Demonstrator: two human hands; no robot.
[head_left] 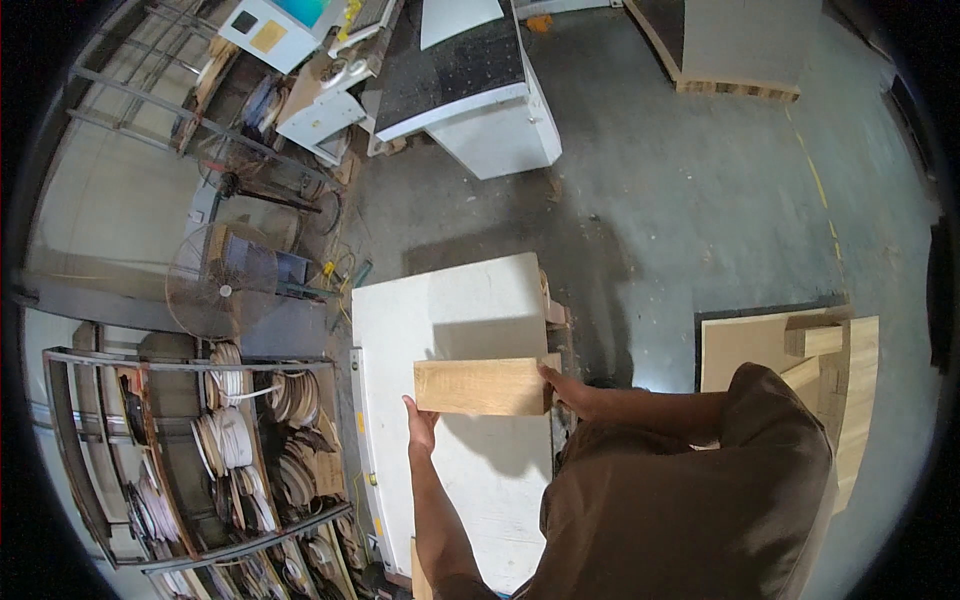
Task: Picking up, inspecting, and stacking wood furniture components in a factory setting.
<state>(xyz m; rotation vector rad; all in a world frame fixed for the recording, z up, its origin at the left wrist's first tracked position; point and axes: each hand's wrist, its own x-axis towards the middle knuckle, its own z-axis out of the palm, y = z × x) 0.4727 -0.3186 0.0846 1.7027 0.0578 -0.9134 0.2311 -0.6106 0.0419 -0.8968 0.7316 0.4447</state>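
Note:
A pale wooden block, long and rectangular with visible grain, is between my hands over a white-topped table. My right hand grips its right end, with the thumb along the near top corner and the other fingers hidden. At the lower left corner, my left hand holds the block from beneath. Its thumb sticks up beside the block, and its fingers are mostly out of sight under the wood. The block's shadow falls on the white tabletop behind it.
On the left, a metal rack holds several rolls of edge-banding strip. A standing fan is behind it. A white cabinet with a dark top stands ahead. To the right lie stacked wooden panels.

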